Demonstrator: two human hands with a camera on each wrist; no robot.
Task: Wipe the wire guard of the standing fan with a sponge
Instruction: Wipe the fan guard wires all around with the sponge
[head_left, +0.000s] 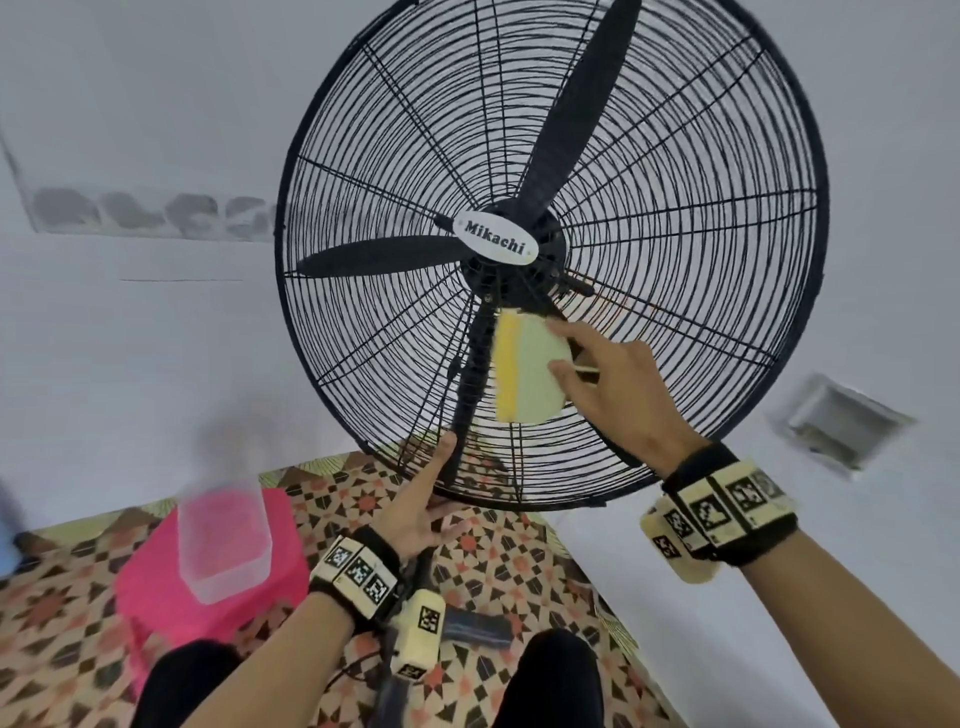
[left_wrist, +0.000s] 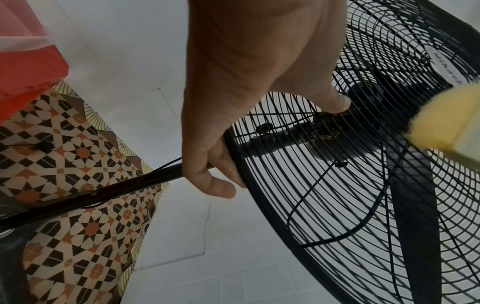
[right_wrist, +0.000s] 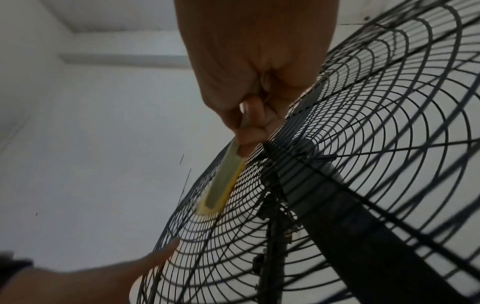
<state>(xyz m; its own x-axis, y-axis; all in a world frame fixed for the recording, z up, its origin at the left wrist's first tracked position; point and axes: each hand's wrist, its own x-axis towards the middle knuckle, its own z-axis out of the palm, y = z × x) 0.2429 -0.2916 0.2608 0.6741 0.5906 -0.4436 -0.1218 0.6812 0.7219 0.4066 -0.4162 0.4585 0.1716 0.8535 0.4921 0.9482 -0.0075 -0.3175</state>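
While the floor (head_left: 363, 499) with its star-patterned tiles fills the lower left of the head view, a pink stool (head_left: 171, 587) stands there with a clear plastic container (head_left: 223, 540) on top of it. Just right of that, the left hand (head_left: 415, 512) reaches up to the bottom rim of the wire guard (head_left: 701, 218): the index finger lies straight along the rim, and in the left wrist view the thumb tip presses the front wires while the other fingers curl behind the rim, so the hand grips the guard's lower edge. The fan's black pole (left_wrist: 85, 195) runs down from there toward the floor, with a thin cable alongside it.

The standing fan (head_left: 496, 241) is tilted toward the camera, its black blades visible behind the guard and an oval badge reading "Mikachi" at the hub. Just below the hub, the sponge (head_left: 524, 369), yellow with a pale green scouring face, lies flat against the front wires of the guard, its yellow side touching them. The right hand (head_left: 618, 395) holds it there, fingertips spread on the green face and the thumb pinching its near edge. Behind everything stands a white wall (head_left: 156, 130), and at far right a small recessed white box (head_left: 841, 421) is set into it.
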